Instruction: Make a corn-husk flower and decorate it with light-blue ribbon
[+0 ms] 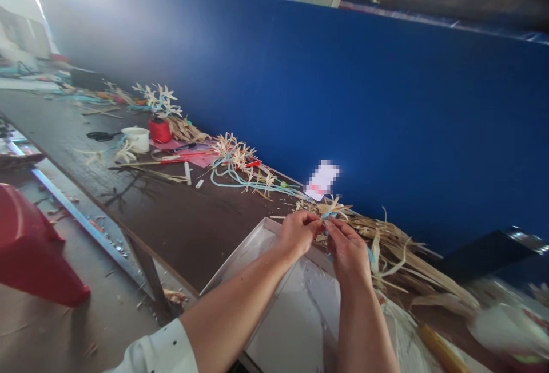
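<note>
My left hand (300,234) and my right hand (348,250) meet above the far end of a white tray (263,227). Both are closed, fingertips pinched together around a small dried-husk flower (337,208) with a light blue strip at its base. Pale pointed petals stick out beyond the fingertips; the exact grip point is hidden. Just behind and to the right of my hands lies a heap of dried husk strips (398,235). To their left rest finished-looking husk flowers (234,151) on light blue stems (223,181).
A red thread spool (160,131), a white cup (136,140) and black scissors (103,136) stand or lie farther left on the dark table (171,224). A blue partition (343,92) runs behind. A red stool (32,247) is at lower left, a yellow-handled tool (441,347) at lower right.
</note>
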Motion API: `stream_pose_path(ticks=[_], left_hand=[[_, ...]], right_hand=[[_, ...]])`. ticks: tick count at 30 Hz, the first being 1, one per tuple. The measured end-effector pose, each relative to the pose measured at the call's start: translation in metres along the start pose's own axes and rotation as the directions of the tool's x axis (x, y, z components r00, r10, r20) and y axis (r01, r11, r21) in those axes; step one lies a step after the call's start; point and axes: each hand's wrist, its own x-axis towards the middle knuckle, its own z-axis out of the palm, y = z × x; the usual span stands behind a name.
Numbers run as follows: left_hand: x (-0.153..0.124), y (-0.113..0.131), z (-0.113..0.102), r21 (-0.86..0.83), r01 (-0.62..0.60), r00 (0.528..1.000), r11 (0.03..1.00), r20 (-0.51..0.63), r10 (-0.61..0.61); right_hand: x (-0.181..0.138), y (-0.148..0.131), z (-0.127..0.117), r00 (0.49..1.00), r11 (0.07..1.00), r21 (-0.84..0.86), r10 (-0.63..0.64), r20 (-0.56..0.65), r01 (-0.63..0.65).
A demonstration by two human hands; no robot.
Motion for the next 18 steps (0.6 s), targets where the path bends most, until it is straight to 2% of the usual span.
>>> stream_pose_path(ticks=[4,7,11,18], left_hand=[[0.0004,-0.0028,-0.0006,0.066,-0.002,0.999,0.998,-0.034,0.005],[0.0002,-0.0025,-0.0003,0.088,-0.003,0.997,0.996,-0.073,0.009],[-0.0005,0.0004,0.0004,0.095,0.020,0.994,0.995,-0.107,-0.010],[-0.0006,0.0028,-0.0006,0.066,0.049,0.995,0.997,-0.087,-0.044]], right_hand=[[-0.0008,-0.0029,-0.0031,0.989,0.958,-0.247,-0.145,0.031,0.148],[-0.0018,-0.0049,-0.0034,0.973,0.905,-0.356,-0.221,0.071,0.232],[-0.0019,-0.0044,-0.0026,0.954,0.856,-0.423,-0.283,0.100,0.298],[-0.0061,-0.0083,0.0026,0.939,0.810,-0.484,-0.333,0.082,0.329]])
